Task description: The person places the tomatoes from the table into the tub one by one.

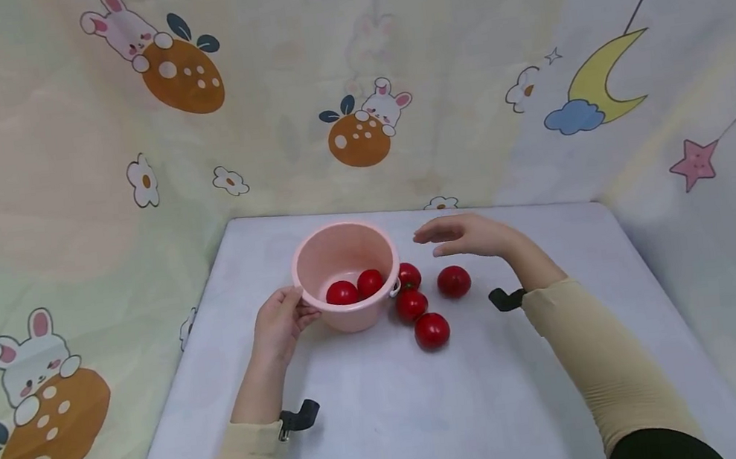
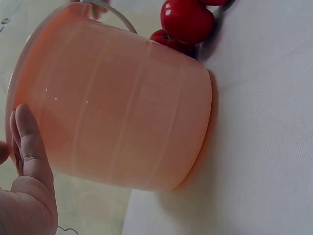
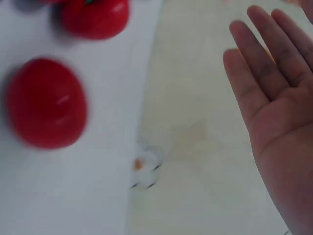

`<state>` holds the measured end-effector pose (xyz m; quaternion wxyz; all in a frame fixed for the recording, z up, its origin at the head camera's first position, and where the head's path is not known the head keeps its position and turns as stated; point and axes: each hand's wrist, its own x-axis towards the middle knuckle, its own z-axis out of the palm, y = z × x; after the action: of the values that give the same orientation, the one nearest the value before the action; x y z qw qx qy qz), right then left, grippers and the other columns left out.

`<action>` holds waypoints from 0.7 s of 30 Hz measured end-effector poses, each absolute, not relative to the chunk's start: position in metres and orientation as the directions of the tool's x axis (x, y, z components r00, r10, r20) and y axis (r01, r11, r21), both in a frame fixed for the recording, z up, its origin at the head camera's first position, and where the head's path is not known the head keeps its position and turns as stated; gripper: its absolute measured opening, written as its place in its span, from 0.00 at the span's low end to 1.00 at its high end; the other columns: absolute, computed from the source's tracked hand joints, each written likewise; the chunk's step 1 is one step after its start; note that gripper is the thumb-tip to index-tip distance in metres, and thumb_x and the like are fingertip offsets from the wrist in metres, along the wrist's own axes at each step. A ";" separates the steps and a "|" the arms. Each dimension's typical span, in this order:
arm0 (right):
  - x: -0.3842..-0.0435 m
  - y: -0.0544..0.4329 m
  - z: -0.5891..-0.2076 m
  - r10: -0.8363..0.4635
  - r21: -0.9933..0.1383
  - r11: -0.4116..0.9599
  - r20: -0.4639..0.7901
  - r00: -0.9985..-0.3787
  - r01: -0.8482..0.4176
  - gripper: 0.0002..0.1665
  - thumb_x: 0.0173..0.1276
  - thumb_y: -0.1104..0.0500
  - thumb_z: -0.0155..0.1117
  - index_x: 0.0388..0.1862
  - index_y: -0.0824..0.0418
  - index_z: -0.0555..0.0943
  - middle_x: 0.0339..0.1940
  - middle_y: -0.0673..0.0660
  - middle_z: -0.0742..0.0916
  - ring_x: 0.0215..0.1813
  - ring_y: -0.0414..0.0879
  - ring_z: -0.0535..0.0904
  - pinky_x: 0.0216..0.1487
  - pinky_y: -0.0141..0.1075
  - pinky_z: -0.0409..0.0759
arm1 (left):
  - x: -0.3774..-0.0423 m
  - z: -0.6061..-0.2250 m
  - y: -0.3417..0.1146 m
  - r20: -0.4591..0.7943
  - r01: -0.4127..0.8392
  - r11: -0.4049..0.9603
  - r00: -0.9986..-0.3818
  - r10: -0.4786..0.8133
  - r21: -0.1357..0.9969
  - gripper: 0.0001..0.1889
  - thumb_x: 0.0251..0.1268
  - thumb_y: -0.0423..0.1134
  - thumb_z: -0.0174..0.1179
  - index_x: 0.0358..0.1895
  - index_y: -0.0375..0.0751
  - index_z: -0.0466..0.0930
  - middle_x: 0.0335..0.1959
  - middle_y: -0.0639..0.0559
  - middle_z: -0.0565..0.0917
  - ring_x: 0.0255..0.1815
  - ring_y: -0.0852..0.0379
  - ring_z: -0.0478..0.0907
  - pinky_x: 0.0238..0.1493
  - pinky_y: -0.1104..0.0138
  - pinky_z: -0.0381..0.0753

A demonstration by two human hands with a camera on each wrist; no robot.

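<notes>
A pink plastic bucket [image 1: 350, 319] stands on the white board, with two red tomatoes [image 1: 342, 293] on its inside bottom. My left hand [image 1: 278, 321] pinches the bucket's near-left rim; in the left wrist view its fingers [image 2: 32, 142] lie along the outer wall just below the rim. My right hand [image 1: 470, 235] is held in the air to the right of the bucket with nothing in it. The right wrist view shows its palm [image 3: 288, 117] and extended fingers. Closest beneath it is a lone tomato [image 1: 453, 282]. More tomatoes [image 1: 432, 331] sit in a row beside the bucket.
The white board [image 1: 388, 422] carries everything, its far edge a short way behind the bucket. A patterned cloth [image 1: 279, 156] with rabbits and stars rises behind and at both sides. The bucket's pale handle [image 2: 117, 14] hangs toward the row of tomatoes.
</notes>
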<state>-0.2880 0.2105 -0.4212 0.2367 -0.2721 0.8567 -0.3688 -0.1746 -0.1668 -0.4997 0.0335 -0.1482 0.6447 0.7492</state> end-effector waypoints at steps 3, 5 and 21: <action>-0.285 0.241 -0.456 -0.533 -0.759 0.616 -0.206 -0.821 -0.210 0.32 0.65 0.40 0.67 0.68 0.39 0.72 0.68 0.46 0.78 0.73 0.53 0.69 0.70 0.57 0.72 | -0.176 -0.500 -0.166 -0.276 -0.251 -0.168 -0.951 -0.143 0.953 0.22 0.73 0.50 0.56 0.59 0.36 0.75 0.44 0.42 0.83 0.40 0.51 0.85 0.48 0.63 0.87; -0.283 0.255 -0.479 -0.472 -0.767 0.624 -0.218 -0.854 -0.149 0.36 0.64 0.41 0.68 0.70 0.40 0.70 0.72 0.48 0.74 0.76 0.57 0.64 0.72 0.61 0.66 | -0.176 -0.501 -0.166 -0.281 -0.255 -0.173 -0.949 -0.143 0.951 0.22 0.73 0.50 0.56 0.59 0.36 0.75 0.44 0.42 0.83 0.40 0.51 0.85 0.48 0.63 0.88; -0.265 0.277 -0.570 -0.320 -0.773 0.634 -0.242 -0.916 -0.017 0.53 0.54 0.40 0.76 0.76 0.40 0.62 0.77 0.49 0.68 0.80 0.55 0.54 0.75 0.65 0.59 | -0.175 -0.501 -0.166 -0.280 -0.250 -0.195 -0.948 -0.149 0.948 0.26 0.72 0.51 0.57 0.60 0.33 0.72 0.40 0.44 0.83 0.37 0.53 0.85 0.47 0.63 0.88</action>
<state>-0.2650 0.2773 -0.5703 0.1816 -0.0952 0.8854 -0.4171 -0.1752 -0.1656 -0.5006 0.0332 -0.1574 0.6334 0.7569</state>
